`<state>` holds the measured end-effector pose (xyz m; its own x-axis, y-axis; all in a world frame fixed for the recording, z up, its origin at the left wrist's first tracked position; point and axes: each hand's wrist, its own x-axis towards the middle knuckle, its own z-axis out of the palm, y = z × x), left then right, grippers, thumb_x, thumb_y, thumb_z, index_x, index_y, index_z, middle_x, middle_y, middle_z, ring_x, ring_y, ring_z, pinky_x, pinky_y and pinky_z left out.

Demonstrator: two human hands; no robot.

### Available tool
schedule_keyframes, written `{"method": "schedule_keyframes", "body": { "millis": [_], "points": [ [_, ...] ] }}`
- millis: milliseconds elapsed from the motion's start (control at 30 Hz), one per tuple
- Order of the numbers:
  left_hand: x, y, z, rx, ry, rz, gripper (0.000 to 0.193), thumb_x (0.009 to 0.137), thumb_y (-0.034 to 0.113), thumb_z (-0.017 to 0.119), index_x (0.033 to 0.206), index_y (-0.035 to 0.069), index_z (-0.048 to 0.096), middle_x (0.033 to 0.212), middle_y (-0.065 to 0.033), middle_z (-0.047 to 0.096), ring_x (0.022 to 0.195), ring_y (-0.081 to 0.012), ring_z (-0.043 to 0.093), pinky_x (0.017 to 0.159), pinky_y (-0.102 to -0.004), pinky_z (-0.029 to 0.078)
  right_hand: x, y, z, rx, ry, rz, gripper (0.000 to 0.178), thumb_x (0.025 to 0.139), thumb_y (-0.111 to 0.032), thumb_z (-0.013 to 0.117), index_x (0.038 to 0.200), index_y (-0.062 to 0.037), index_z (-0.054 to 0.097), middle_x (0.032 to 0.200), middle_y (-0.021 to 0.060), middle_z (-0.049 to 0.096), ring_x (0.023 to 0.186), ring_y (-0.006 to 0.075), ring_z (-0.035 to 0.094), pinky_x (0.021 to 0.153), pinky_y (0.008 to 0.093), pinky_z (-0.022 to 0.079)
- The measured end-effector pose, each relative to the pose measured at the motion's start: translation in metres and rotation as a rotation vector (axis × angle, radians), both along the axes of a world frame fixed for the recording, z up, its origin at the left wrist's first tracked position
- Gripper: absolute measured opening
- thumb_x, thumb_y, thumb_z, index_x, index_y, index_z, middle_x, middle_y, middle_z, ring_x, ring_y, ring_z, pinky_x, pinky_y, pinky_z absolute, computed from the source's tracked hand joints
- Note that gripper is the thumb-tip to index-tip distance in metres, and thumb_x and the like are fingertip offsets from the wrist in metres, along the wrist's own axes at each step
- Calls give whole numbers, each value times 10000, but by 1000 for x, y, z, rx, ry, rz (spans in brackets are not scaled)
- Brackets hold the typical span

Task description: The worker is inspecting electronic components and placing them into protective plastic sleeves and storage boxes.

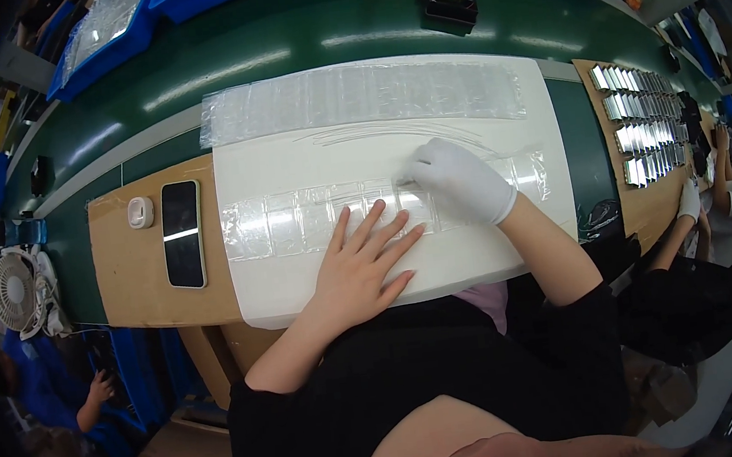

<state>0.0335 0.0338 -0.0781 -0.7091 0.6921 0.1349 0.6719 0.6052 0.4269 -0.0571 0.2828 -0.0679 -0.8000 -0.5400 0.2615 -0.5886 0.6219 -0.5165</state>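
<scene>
A transparent plastic strip [285,223], divided into pockets, lies across a padded white board [371,277]. My left hand [363,269] is bare and rests palm down at the strip's near edge, fingers spread over it. Just right of those fingertips, my right hand [460,176] wears a white glove. Its fingers are pinched together above the strip, and what they hold is too small to make out. Several thin dark wire-like pieces [391,130] lie loose beyond the strip. Along the board's far edge sits a stack of similar plastic strips [361,100].
Cardboard on the left carries a phone [184,235] and a small white case [140,212]. At right, rows of shiny metal parts [640,124] stand on another cardboard sheet [594,88] near a co-worker. Blue bins [111,54] line the back; a black box [451,5] sits on the green table.
</scene>
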Motion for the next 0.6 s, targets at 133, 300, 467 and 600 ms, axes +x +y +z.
{"method": "schedule_keyframes", "body": {
  "millis": [133,300,467,600],
  "points": [
    [1,2,0,-9,7,-8,600,987,396,593,1540,185,496,1574,-58,481,1553,-306,290,1266,-594,129,1,-8,0,49,5,-11,214,836,-35,649,1039,-66,709,998,88,677,949,290,633,917,370,518],
    [3,4,1,-8,-4,-11,613,989,395,587,1549,167,480,1586,-63,468,1555,-311,285,1271,-576,134,2,-19,7,38,24,47,191,852,-40,663,1035,-57,711,986,92,675,937,291,631,900,373,517],
    [4,9,2,22,-28,-46,639,991,411,585,1555,137,463,1592,-75,458,1557,-316,280,1276,-554,139,-4,-22,-13,54,-23,134,182,873,-40,639,1040,-60,708,1009,88,678,949,285,627,914,364,510],
    [5,7,3,44,-50,-53,659,990,425,585,1556,114,455,1591,-85,457,1557,-321,278,1279,-538,144,-9,-23,-13,-59,-67,66,195,869,-49,660,1055,-55,715,1034,98,679,938,287,626,900,368,516]
  ]
}}
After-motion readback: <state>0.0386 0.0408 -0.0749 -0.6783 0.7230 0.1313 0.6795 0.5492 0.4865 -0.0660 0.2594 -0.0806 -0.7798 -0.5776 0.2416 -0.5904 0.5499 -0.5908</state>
